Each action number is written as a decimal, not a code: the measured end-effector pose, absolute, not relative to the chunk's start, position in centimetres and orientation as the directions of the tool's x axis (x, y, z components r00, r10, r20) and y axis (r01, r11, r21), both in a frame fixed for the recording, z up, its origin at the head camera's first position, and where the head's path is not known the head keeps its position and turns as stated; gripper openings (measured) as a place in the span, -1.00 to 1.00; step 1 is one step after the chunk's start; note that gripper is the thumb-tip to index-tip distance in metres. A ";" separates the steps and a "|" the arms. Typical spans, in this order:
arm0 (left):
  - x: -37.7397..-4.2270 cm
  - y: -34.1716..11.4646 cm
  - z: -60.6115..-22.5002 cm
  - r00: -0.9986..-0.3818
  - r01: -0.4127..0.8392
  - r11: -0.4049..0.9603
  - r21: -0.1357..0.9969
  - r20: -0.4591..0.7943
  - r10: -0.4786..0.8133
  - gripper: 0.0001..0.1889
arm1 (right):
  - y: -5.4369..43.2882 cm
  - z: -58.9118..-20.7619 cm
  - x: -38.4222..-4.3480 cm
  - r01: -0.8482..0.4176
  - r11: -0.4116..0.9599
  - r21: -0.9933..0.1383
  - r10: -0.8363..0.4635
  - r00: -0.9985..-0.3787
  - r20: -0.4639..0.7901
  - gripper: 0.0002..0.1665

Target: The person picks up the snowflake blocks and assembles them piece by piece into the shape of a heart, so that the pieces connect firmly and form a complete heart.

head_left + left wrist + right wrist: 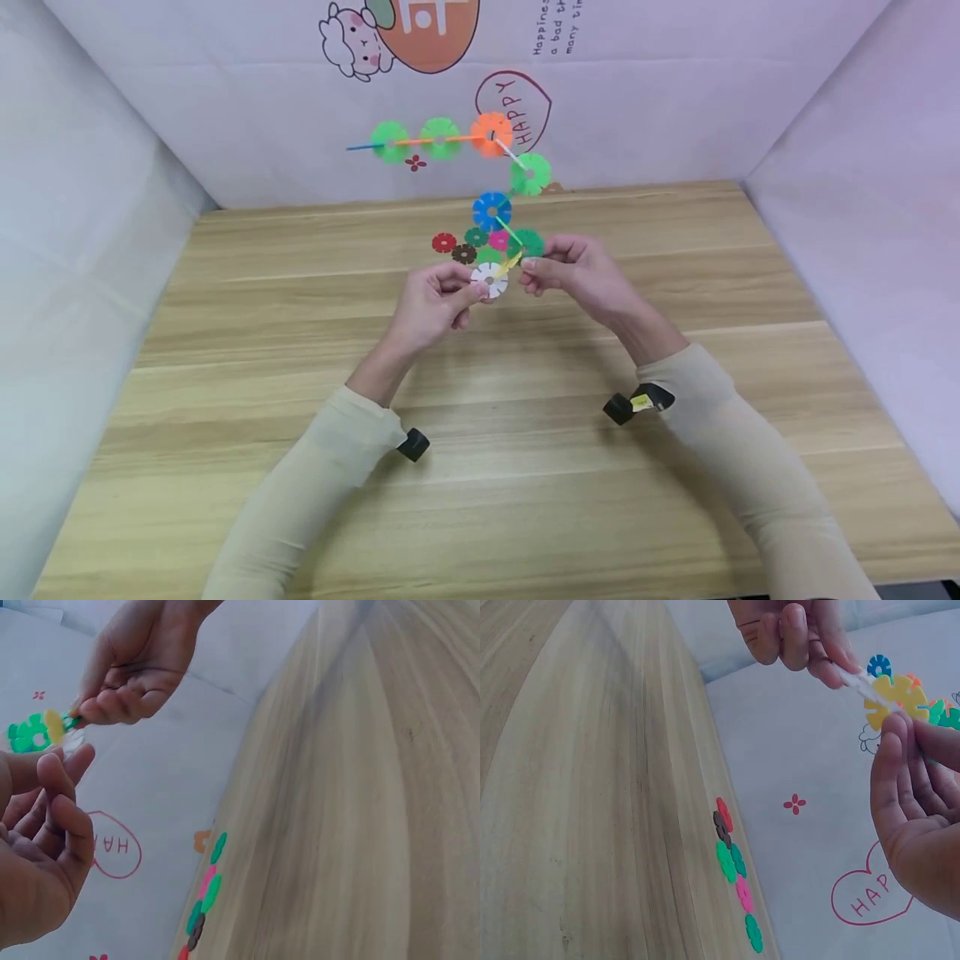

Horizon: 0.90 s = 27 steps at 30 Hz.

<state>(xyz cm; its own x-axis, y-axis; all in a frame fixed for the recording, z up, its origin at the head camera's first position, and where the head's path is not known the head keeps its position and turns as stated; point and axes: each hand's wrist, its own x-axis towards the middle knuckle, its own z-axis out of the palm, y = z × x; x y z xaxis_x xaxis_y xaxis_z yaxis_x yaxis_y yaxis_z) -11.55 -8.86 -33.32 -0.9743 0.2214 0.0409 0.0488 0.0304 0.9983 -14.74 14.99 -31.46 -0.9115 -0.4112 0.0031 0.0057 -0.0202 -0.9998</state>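
Note:
In the head view a chain of slotted plastic snowflake discs rises from between the hands, bending up and then left. My left hand [429,307] pinches a white snowflake disc [478,278] at the near end, thumb on its face. A yellow disc [900,690] joins the white one edge-on. My right hand [583,273] pinches the dark green disc [534,242] beside the yellow one. Further along come a blue disc [480,212], a light green disc [541,174] and an orange disc [482,133], with more green ones toward the far tip.
Loose discs lie on the wooden table [300,333] behind the hands: red [437,242], brown [457,255], pink [498,240] and several green. A printed white cloth [637,108] stands at the back, with white walls on both sides.

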 end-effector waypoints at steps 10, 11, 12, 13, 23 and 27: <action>-11.2 -6.6 -34.4 -0.989 0.101 -0.087 0.991 0.109 0.102 -0.86 | 14.1 -32.6 -14.4 -0.083 -0.098 -0.992 -0.259 -0.960 0.106 -0.90; -11.2 -6.4 -34.4 -0.989 0.104 -0.098 0.990 0.113 0.093 -0.85 | 14.0 -32.8 -14.3 -0.083 -0.087 -0.993 -0.257 -0.961 0.103 -0.90; -11.2 -6.2 -34.5 -0.989 0.109 -0.108 0.988 0.119 0.084 -0.85 | 13.9 -33.1 -14.2 -0.082 -0.067 -0.994 -0.258 -0.961 0.096 -0.89; -11.2 -6.0 -34.6 -0.989 0.117 -0.115 0.986 0.126 0.077 -0.85 | 13.8 -33.3 -14.0 -0.077 -0.047 -0.996 -0.261 -0.962 0.086 -0.89; -11.1 -5.1 -34.6 -0.993 0.097 -0.084 0.992 0.102 0.056 -0.77 | 13.2 -33.9 -12.8 -0.117 -0.061 -0.991 -0.243 -0.962 0.129 -0.85; -11.3 -5.7 -34.7 -0.990 0.075 -0.057 0.996 0.081 0.119 -0.72 | 13.6 -33.8 -13.0 -0.098 -0.108 -0.989 -0.216 -0.969 0.119 -0.80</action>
<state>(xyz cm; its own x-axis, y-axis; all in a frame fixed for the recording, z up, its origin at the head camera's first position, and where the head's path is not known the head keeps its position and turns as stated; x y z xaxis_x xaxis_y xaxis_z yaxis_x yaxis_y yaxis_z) -11.34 -5.69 -34.70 -0.9896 0.1186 0.0809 0.0745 -0.0574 0.9956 -13.05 13.59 -33.80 -0.9691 -0.2160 0.1193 -0.0976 -0.1082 -0.9893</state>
